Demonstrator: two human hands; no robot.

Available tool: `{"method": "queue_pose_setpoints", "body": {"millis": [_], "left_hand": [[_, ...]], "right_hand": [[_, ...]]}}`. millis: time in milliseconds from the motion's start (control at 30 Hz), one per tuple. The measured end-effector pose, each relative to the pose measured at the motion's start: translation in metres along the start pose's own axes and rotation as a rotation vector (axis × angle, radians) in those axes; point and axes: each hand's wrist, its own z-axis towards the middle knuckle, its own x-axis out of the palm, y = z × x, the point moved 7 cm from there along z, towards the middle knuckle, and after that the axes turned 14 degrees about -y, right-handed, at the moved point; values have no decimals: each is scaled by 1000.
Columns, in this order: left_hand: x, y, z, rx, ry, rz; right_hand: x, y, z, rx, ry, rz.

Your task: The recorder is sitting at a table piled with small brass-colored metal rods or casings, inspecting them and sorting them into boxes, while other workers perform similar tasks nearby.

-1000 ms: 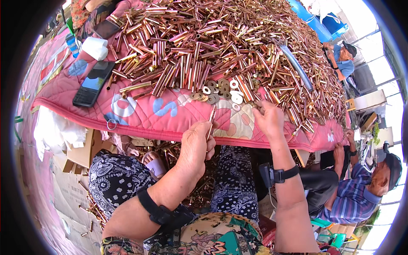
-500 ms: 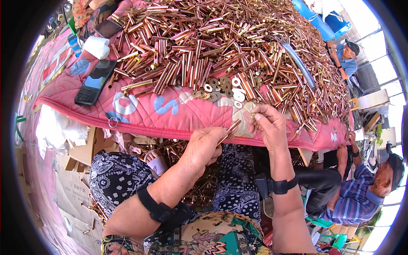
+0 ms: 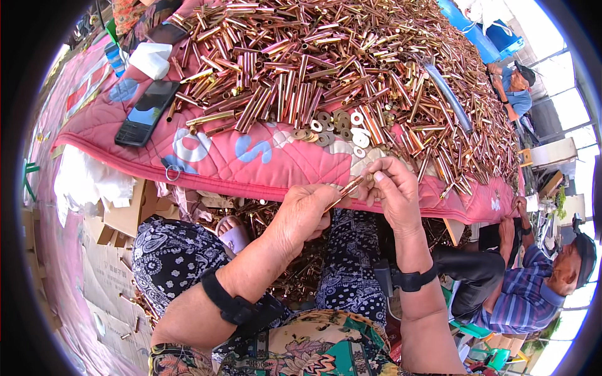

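My left hand (image 3: 302, 216) is closed round a slim copper-coloured metal tube (image 3: 352, 187), which points up to the right out of the fingers. At its far end my right hand (image 3: 398, 194) pinches a small brassy piece, perhaps a nut, close against the tube; fingertips hide most of it. Just beyond the hands, flat washers (image 3: 342, 123), some white and some dull metal, lie on a pink quilted cloth (image 3: 216, 164). Behind them a large heap of similar tubes (image 3: 295, 62) covers the cloth.
A black phone (image 3: 147, 116) and a white container (image 3: 151, 59) lie at the left. A blue tube (image 3: 448, 97) rests on the heap. Two people (image 3: 523, 282) sit along the right side. Cardboard boxes (image 3: 135, 210) and more loose metal tubes are below the cloth's edge.
My right hand has moved slightly left, bringing the small piece up to the tube's end. The tube has come a little further out toward it. The view has shifted slightly.
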Motion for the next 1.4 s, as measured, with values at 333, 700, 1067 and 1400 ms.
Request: {"method": "queue_pose_setpoints", "body": {"millis": [333, 700, 1067, 1400], "left_hand": [[-3, -3, -3, -1, 1, -18], [-4, -4, -5, -8, 9, -28], [-7, -34, -15, 743, -139, 642], [15, -50, -44, 1385, -285, 982]], "right_hand": [[14, -1, -5, 21, 97, -78], [26, 5, -13, 35, 112, 68], [11, 7, -16, -56, 149, -186], [-1, 3, -20, 48, 86, -145]]}}
